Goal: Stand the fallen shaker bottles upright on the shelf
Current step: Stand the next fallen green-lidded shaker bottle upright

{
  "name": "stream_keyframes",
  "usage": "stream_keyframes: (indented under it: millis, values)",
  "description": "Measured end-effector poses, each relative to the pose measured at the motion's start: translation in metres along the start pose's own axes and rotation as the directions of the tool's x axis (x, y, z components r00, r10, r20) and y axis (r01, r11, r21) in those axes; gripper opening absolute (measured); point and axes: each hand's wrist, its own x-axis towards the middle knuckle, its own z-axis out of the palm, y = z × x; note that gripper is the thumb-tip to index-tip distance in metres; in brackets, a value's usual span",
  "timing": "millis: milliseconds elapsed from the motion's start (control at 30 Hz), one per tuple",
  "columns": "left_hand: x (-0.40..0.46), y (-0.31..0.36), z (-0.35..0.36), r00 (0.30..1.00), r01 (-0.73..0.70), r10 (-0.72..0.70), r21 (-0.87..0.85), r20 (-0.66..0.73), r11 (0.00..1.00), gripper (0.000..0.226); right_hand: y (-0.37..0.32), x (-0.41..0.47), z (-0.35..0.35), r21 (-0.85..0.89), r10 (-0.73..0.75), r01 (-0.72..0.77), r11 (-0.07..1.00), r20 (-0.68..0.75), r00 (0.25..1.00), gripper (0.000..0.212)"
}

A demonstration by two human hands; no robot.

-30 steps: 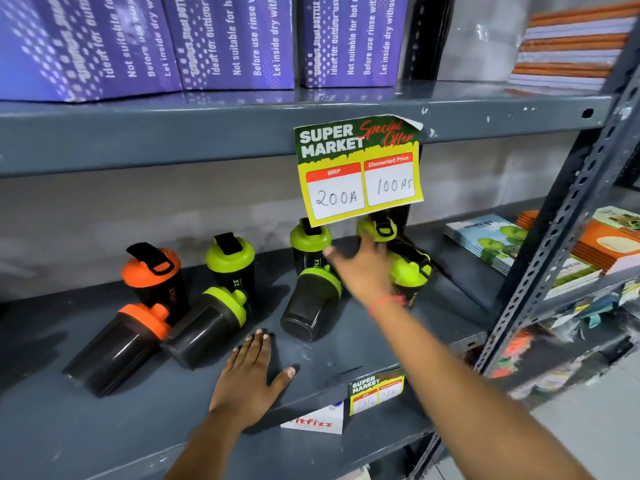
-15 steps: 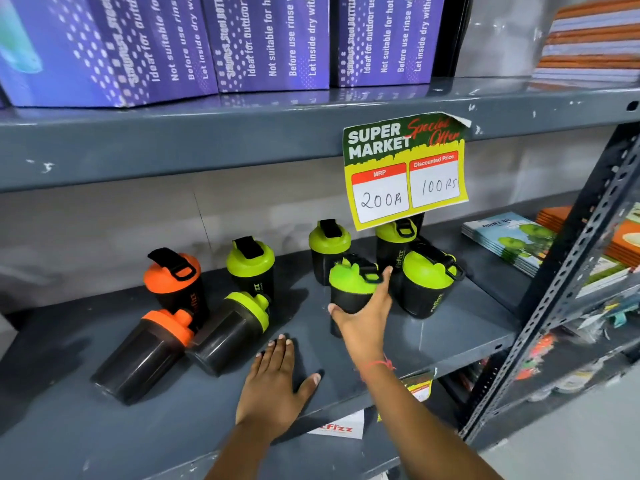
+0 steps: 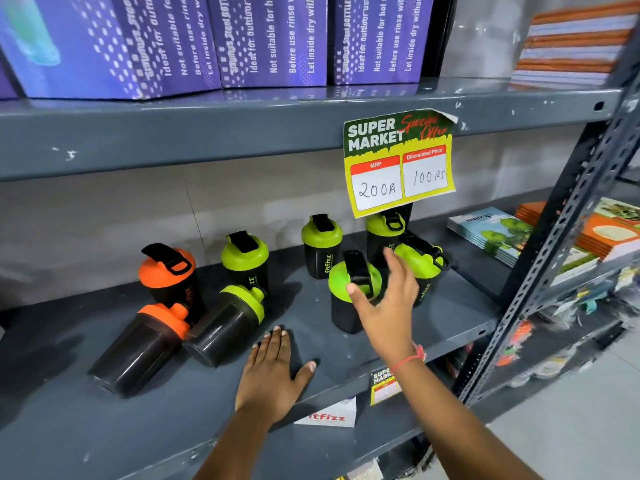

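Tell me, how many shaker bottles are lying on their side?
2. The orange-lidded fallen bottle lies front left on the shelf; the green-lidded fallen bottle lies right beside it. The price card may hide others.

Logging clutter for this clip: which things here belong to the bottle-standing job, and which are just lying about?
Belongs to the job:
fallen orange-lid shaker
fallen green-lid shaker
upright green shaker by the open right hand
left hand flat on the shelf

Lying about:
price sign
purple boxes
books
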Motion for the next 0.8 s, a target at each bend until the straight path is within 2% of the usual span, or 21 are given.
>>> stream_keyframes:
  millis: [33, 67, 100, 133, 167, 200, 300, 333, 433, 500, 600, 700, 767, 800]
  values:
    - [0.0, 0.0, 0.0, 1.0, 0.003, -0.003, 0.002, 0.002, 1.0, 0.084, -0.004, 0.015, -0.004, -0.09, -0.068, 0.081, 0.993, 0.135, 0.988, 0.074]
    - [0.0, 0.0, 0.0, 1.0, 0.004, -0.004, 0.004, 0.006, 1.0, 0.084, -0.008, 0.03, -0.006, -0.159, -0.077, 0.139, 0.977, 0.344, 0.936, 0.073]
    - [0.0, -0.001, 0.0, 1.0, 0.002, -0.002, 0.008, 0.009, 1.0, 0.084, -0.011, 0.045, -0.007, -0.212, -0.013, 0.159, 0.964, 0.56, 0.828, 0.073]
    - [0.0, -0.001, 0.0, 1.0, 0.001, -0.001, 0.013, 0.012, 1.0, 0.085, -0.013, 0.058, -0.007, -0.271, 0.089, 0.158, 0.949, 0.716, 0.693, 0.074]
    - [0.0, -0.001, 0.0, 1.0, 0.001, -0.001, 0.017, 0.012, 1.0, 0.085, -0.016, 0.068, -0.006, -0.335, 0.175, 0.175, 0.926, 0.79, 0.587, 0.075]
    - [0.0, -0.001, 0.0, 1.0, 0.004, -0.004, 0.02, 0.011, 1.0, 0.085, -0.019, 0.074, -0.003, -0.388, 0.215, 0.222, 0.895, 0.81, 0.546, 0.075]
    - [0.001, -0.002, 0.001, 1.0, 0.004, -0.004, 0.021, 0.016, 1.0, 0.085, -0.031, 0.079, 0.005, -0.48, 0.219, 0.342, 0.808, 0.784, 0.581, 0.079]
    - [0.001, -0.002, 0.001, 1.0, 0.005, -0.005, 0.021, 0.019, 1.0, 0.085, -0.033, 0.08, 0.007, -0.504, 0.239, 0.371, 0.78, 0.788, 0.568, 0.083]
    - [0.001, -0.003, 0.001, 1.0, 0.014, -0.015, 0.021, 0.022, 1.0, 0.084, -0.04, 0.092, 0.004, -0.55, 0.367, 0.512, 0.66, 0.83, 0.419, 0.098]
    - [0.001, -0.002, 0.001, 1.0, 0.018, -0.018, 0.023, 0.024, 1.0, 0.084, -0.045, 0.103, 0.0, -0.535, 0.386, 0.591, 0.604, 0.845, 0.37, 0.1]
    - [0.002, -0.001, 0.001, 0.999, 0.02, -0.021, 0.028, 0.025, 0.999, 0.083, -0.048, 0.108, 0.001, -0.485, 0.3, 0.652, 0.582, 0.874, 0.382, 0.084]
    - [0.002, -0.001, 0.0, 0.999, 0.021, -0.022, 0.034, 0.027, 0.999, 0.083, -0.047, 0.107, 0.005, -0.53, 0.284, 0.65, 0.544, 0.846, 0.451, 0.065]
    - [0.001, 0.0, 0.0, 0.999, 0.028, -0.029, 0.036, 0.028, 0.999, 0.083, -0.045, 0.109, 0.005, -0.558, 0.315, 0.648, 0.519, 0.829, 0.462, 0.07]
    - [0.001, 0.0, 0.0, 0.999, 0.031, -0.032, 0.038, 0.03, 0.999, 0.083, -0.044, 0.11, 0.005, -0.544, 0.326, 0.642, 0.54, 0.839, 0.436, 0.073]
